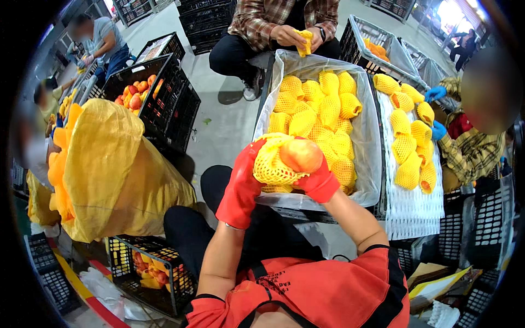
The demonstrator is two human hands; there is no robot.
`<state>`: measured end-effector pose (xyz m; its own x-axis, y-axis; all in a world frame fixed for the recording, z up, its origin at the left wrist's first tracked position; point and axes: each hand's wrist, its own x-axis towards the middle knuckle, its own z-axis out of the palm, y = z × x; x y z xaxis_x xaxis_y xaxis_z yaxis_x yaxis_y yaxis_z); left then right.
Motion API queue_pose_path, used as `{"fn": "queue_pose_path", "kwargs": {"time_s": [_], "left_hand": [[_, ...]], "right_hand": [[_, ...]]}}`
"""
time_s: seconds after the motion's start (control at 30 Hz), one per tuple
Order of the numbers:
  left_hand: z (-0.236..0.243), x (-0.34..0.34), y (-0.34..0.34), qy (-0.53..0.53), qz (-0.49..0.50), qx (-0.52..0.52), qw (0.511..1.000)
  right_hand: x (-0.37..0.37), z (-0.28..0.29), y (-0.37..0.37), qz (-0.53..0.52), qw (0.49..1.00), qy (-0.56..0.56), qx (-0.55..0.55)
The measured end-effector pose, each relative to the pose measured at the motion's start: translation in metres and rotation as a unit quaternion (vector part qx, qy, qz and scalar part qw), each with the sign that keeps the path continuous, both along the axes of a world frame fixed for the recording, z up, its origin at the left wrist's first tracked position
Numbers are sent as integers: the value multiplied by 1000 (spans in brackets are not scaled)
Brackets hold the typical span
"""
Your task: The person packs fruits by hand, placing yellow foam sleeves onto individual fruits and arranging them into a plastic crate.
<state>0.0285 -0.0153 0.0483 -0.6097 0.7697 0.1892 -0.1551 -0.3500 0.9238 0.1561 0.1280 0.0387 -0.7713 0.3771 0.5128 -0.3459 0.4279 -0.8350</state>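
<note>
My left hand (240, 177), in a red glove, grips a yellow foam net sleeve (269, 163). A peach (302, 155) sticks partly out of the sleeve's open end. My right hand (322, 183), also red-gloved, is closed round the peach's lower right side, its fingers partly hidden. Both hands are above the near edge of a crate lined with clear plastic (367, 191). Inside that crate lie several peaches in yellow net sleeves (330, 112).
Opposite me a person in a plaid shirt (284, 34) holds a yellow sleeve. More sleeved fruit (403, 146) lies on white foam at the right, near a blue-gloved person. A big yellow sack (115, 175) and a black crate of bare peaches (172, 112) stand left.
</note>
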Motion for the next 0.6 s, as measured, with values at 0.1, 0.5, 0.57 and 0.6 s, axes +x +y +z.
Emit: {"fn": "queue_pose_path", "kwargs": {"time_s": [0.1,0.5,0.57,0.6], "left_hand": [[-5,-5,5,352,72,-60,931],[38,38,16,413,235,-79,876],[56,70,11,569,149,-35,808],[46,80,15,580,151,-52,799]], "right_hand": [[3,-9,-7,-164,915,-42,366],[9,9,-22,-34,861,42,-506],[13,10,-22,-39,834,134,-533],[17,11,-24,-8,807,184,-562]]}}
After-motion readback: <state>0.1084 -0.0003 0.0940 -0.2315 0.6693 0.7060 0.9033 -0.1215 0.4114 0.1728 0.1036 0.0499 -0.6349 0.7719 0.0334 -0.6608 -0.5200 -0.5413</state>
